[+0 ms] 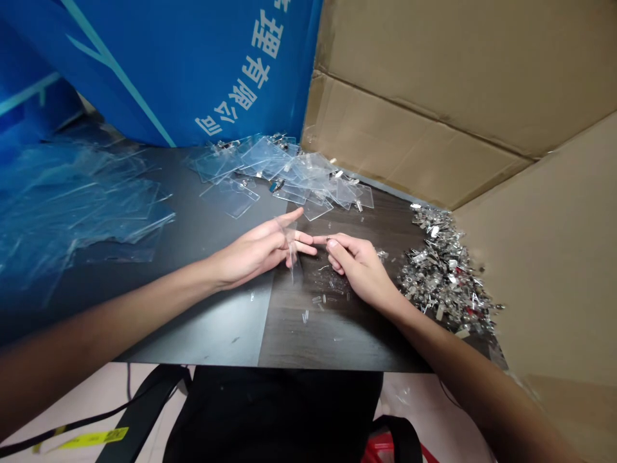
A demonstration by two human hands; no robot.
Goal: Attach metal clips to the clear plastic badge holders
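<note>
Handwork at fingertip scale is underway: the left hand point(260, 252), fingers spread, grips a clear plastic sleeve point(290, 244) above the table point(216, 321), while the right hand point(357, 262) pinches a small dark piece point(329, 240), perhaps a clip. The next move seems to call for fine alignment. Metal clips point(446, 276) and cardboard point(385, 128) crowd the right; more room lies toward the near edge.

Heaped metal clips point(446, 280) and clear plastic sleeves point(96, 199) suggest a workshop.
</note>
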